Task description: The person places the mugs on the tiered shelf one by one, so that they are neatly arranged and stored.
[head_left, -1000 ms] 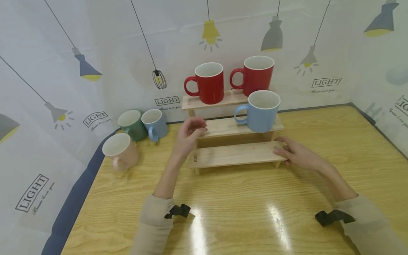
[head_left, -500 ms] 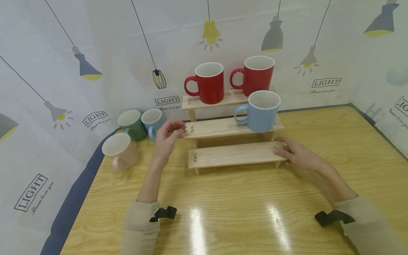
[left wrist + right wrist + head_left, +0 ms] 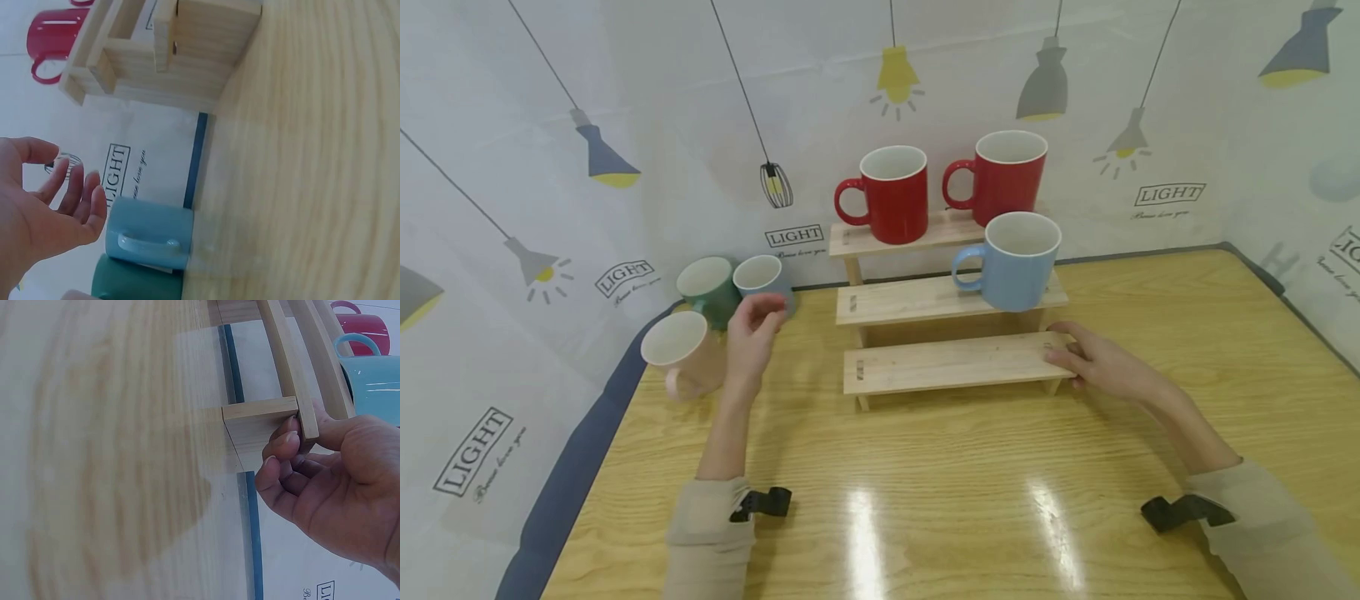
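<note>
My left hand point(image 3: 751, 337), fingers loosely bent and holding nothing, overlaps the small blue mug point(image 3: 762, 275) in the head view. The left wrist view shows that mug point(image 3: 150, 231) just past the fingertips, its handle toward the camera. A green mug point(image 3: 711, 292) stands beside it, and a pale pink mug point(image 3: 681, 354) is nearer the person. My right hand point(image 3: 1101, 362) pinches the right end of the lowest board of a three-step wooden rack point(image 3: 955, 362), thumb on top and fingers below. A larger blue mug point(image 3: 1018, 262) stands at the right of the middle step.
Two red mugs, one on the left point(image 3: 895, 196) and one on the right point(image 3: 1009, 179), stand on the top step. A white curtain point(image 3: 685, 67) printed with lamps hangs behind the wooden table point(image 3: 970, 492). A dark blue strip point(image 3: 580, 450) runs along the table's left edge.
My left hand has moved left, away from the rack's middle step to the small blue mug. The right hand has stayed on the lowest board.
</note>
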`<action>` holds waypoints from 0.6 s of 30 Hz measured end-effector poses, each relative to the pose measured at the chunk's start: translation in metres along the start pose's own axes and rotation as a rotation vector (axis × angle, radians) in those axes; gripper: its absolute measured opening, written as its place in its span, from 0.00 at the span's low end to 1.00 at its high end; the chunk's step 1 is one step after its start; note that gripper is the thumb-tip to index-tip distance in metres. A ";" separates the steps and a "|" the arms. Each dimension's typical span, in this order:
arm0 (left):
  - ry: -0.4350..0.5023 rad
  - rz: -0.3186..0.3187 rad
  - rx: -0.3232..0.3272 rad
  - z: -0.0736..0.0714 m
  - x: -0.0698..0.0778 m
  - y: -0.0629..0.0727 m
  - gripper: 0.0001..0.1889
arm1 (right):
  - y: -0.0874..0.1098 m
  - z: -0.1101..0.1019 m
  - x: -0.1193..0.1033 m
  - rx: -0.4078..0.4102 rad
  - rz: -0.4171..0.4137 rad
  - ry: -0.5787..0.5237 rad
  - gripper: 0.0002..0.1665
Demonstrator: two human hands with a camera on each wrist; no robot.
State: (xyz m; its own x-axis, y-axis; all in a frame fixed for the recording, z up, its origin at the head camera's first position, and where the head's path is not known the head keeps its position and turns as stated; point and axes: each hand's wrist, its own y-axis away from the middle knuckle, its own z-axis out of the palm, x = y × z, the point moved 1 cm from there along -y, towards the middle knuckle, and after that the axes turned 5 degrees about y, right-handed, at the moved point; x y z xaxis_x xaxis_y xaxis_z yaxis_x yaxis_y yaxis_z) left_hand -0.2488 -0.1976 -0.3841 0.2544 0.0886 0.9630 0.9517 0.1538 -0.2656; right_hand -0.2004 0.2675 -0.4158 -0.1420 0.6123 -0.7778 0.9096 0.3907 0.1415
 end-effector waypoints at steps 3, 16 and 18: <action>-0.056 -0.013 0.041 -0.006 -0.005 -0.002 0.13 | 0.000 -0.001 0.000 0.001 0.002 0.003 0.38; -0.173 -0.043 0.156 -0.014 -0.021 -0.012 0.24 | 0.001 0.000 0.000 0.000 0.005 0.009 0.38; -0.184 -0.061 0.164 -0.014 -0.024 -0.013 0.25 | 0.000 0.000 0.000 0.002 0.004 0.011 0.38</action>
State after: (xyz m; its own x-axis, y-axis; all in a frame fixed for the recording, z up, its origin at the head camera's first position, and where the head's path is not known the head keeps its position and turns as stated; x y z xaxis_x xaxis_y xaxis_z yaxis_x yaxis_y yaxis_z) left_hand -0.2648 -0.2159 -0.4029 0.1474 0.2495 0.9571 0.9201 0.3204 -0.2252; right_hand -0.2003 0.2680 -0.4158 -0.1432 0.6214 -0.7703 0.9109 0.3871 0.1429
